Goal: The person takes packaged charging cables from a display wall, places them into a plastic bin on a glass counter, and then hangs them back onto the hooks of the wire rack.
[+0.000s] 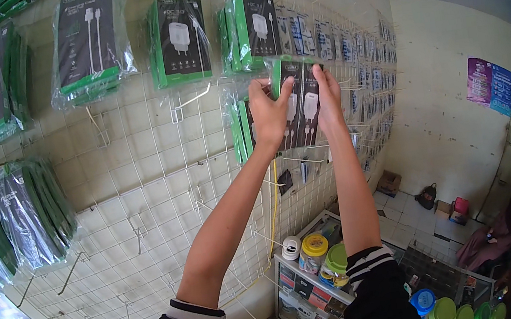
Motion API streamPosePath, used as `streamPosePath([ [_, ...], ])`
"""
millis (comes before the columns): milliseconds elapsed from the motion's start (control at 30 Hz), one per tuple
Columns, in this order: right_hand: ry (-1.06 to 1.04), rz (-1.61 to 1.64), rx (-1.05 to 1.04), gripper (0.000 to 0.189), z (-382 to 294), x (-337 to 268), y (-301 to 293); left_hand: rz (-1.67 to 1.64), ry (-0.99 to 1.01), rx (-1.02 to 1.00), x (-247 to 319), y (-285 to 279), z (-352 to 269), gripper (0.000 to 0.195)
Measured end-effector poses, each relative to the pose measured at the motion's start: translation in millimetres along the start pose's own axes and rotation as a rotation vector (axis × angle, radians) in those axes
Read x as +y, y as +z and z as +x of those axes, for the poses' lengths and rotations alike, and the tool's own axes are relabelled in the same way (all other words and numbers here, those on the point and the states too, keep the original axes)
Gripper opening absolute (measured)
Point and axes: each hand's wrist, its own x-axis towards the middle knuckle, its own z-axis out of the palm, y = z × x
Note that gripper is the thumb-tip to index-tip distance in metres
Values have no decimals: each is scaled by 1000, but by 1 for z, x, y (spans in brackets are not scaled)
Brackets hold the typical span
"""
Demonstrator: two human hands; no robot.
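Both arms reach up to a wire grid wall hung with packaged phone accessories. Two black and green charger boxes (305, 98), side by side in clear plastic, sit between my hands. My left hand (270, 108) grips their left side, its thumb across the front. Along the right edge my right hand (328, 93) holds the boxes, thumb near the top corner. Behind my left hand more green-edged charger boxes (242, 129) show in part. Just above hangs a boxed charger with cable (258, 24), and another charger box (180, 40) hangs to its left.
Bare hooks stick out from the wire grid (145, 214). Bagged charging cable boxes (30, 215) hang at left. Below stands a glass display case (304, 294) with a white camera (291, 247) and lidded jars (315, 251) on top. A seated person (497, 238) is at right.
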Motion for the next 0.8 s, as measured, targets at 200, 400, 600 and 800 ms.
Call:
streamPosePath([
  [200,27,176,-46,23,-4,-10,2,-264,-106,-66,18,-7,6,35],
  [400,22,193,-20,27,-35,-18,-6,-435,-198,-258,41,-26,-19,53],
  [600,-47,88,-49,48,-99,-20,15,-414,-219,-139,58,-78,-68,45],
  [800,41,205,-105,52,-175,1,55,-409,-273,-51,66,-159,-113,45],
])
